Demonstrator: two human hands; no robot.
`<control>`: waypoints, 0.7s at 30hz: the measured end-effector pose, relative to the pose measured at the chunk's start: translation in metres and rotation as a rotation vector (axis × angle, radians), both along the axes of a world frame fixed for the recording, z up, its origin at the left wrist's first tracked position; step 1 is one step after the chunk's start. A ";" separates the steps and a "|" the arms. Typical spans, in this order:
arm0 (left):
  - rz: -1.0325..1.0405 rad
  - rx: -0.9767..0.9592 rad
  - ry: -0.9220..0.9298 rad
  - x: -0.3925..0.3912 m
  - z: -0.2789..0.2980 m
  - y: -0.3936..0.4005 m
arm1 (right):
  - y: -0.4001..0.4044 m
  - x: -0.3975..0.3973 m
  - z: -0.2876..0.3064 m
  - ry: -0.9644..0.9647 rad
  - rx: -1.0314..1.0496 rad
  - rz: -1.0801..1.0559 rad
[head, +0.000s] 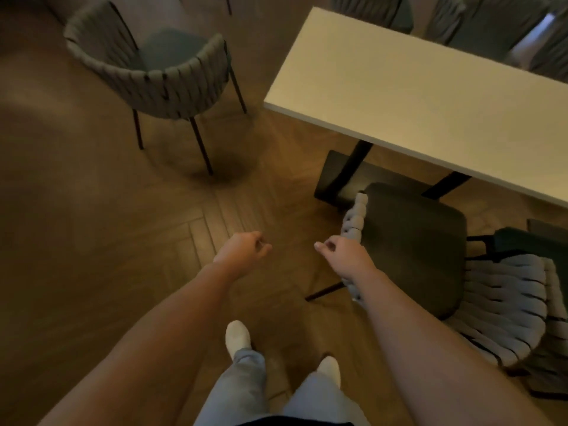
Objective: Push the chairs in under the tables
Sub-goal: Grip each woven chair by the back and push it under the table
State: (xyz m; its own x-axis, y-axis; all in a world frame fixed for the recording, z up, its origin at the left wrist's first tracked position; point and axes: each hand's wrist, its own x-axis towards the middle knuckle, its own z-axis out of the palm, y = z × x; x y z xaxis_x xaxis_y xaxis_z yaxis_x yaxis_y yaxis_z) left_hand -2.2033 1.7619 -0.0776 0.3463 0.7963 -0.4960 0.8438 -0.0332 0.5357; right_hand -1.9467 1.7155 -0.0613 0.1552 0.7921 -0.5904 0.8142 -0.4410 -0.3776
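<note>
Both hands are hanging loosely curled, holding nothing: the left hand (242, 249) over the floor (92, 210), the right hand (341, 253) beside the near chair (412, 250), sitting partly under the table (415, 84).

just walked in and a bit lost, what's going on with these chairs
A person is tidying chairs around a white table. Both hands are free: the left hand hangs loosely curled over the wood floor, and the right hand hovers by the woven back of the nearest chair, whose seat sits only partly under the table. A second woven chair stands apart on the left, away from the table.
</note>
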 end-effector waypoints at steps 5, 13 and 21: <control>0.101 -0.004 0.006 -0.097 0.017 0.041 | 0.066 -0.094 0.013 -0.036 0.077 0.061; 0.173 0.014 0.099 -0.190 0.022 0.114 | 0.173 -0.184 0.009 0.001 0.094 0.203; 0.290 -0.018 0.105 -0.240 0.017 0.230 | 0.309 -0.230 -0.008 -0.027 0.067 0.306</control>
